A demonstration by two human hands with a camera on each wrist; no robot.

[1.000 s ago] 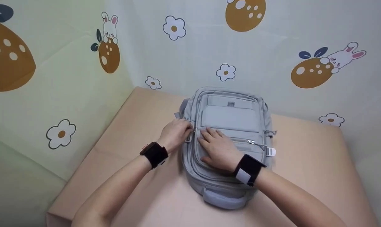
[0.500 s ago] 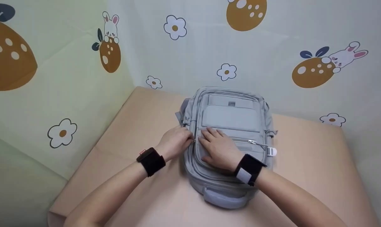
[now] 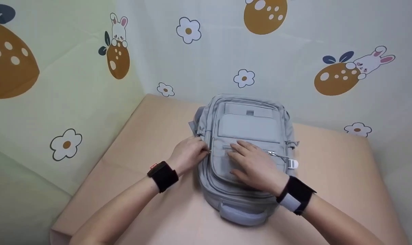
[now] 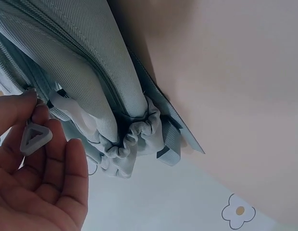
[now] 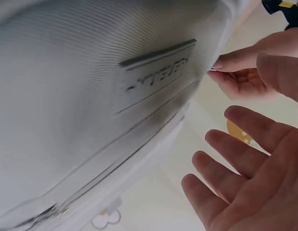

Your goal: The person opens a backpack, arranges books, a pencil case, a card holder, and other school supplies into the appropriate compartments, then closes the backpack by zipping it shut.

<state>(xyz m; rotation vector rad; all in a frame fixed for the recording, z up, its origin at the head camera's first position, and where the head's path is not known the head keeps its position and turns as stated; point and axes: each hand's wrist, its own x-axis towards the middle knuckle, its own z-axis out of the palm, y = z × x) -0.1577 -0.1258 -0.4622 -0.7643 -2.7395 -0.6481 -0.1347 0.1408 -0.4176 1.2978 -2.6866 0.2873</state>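
A grey backpack (image 3: 249,127) lies on its back, front pockets facing up. At its left side my left hand (image 3: 188,154) pinches a zipper pull between thumb and forefinger. In the left wrist view the pull's triangular grey end (image 4: 36,139) hangs against the curled fingers, beside the zipper teeth (image 4: 12,57). Over the lower front pocket is my right hand (image 3: 258,168), fingers spread and holding nothing. The right wrist view shows its fingers (image 5: 226,178) apart from the fabric, near a raised lettered label (image 5: 158,77).
The backpack sits on a peach-coloured table (image 3: 151,129). Behind it hangs a pale cloth backdrop (image 3: 212,61) with printed rabbits and flowers. A metal front-pocket zipper pull (image 3: 272,153) and a white buckle (image 3: 293,164) show on the bag's right side.
My left hand has slid down the bag's left side toward me with the zipper pull. My right hand has lifted off the front pocket and shifted right.
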